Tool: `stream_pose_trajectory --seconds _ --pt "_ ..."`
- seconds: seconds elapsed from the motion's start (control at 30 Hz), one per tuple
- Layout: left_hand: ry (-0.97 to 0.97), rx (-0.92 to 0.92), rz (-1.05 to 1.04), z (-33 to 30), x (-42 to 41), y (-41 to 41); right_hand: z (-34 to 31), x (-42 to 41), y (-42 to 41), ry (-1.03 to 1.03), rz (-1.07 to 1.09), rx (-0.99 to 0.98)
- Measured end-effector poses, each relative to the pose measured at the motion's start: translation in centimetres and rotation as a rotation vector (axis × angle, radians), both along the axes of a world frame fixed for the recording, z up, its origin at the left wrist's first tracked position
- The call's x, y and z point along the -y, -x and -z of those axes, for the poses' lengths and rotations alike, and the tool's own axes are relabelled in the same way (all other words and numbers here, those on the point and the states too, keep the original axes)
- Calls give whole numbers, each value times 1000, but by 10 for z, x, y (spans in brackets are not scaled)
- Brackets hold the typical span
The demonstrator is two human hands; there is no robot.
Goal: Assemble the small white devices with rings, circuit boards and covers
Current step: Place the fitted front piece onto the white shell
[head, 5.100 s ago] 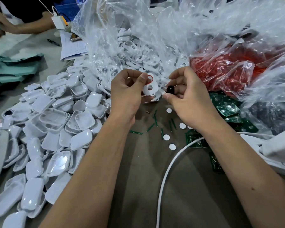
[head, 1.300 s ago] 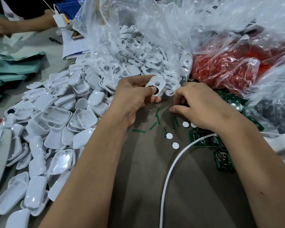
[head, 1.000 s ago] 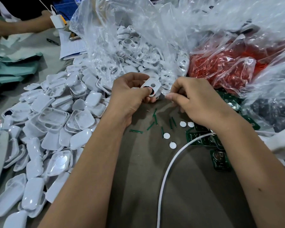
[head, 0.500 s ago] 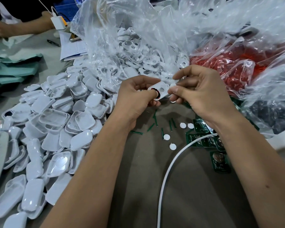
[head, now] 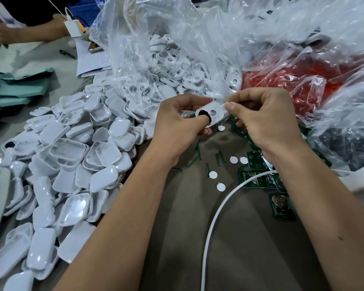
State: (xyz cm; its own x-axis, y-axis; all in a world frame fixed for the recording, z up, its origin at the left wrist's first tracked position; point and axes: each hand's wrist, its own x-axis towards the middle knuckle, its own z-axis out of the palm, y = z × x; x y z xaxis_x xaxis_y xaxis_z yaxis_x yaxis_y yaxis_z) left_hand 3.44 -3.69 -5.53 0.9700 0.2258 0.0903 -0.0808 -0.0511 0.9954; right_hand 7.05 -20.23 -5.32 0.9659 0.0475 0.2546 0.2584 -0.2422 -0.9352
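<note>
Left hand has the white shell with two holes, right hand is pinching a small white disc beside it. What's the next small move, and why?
Probably bring the white disc in the right hand over the open round hole in the shell and press it in. The left hand holds the shell, its other hole already shows a dark part with red, and the disc sits just off the shell's right edge.

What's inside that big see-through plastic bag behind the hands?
The clear plastic bag holds lots of small white plastic shells with round holes. The crinkled, shiny plastic and the pile itself hide whatever lies deeper down.
</note>
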Motion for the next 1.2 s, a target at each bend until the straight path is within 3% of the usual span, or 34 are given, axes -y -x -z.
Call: stream_pose_trajectory --seconds 0.53,1.2 --pt "-116 71 -33 6 11 -2 7 -13 3 146 66 30" --pt "-91 55 3 7 11 0 9 -15 4 102 132 33"
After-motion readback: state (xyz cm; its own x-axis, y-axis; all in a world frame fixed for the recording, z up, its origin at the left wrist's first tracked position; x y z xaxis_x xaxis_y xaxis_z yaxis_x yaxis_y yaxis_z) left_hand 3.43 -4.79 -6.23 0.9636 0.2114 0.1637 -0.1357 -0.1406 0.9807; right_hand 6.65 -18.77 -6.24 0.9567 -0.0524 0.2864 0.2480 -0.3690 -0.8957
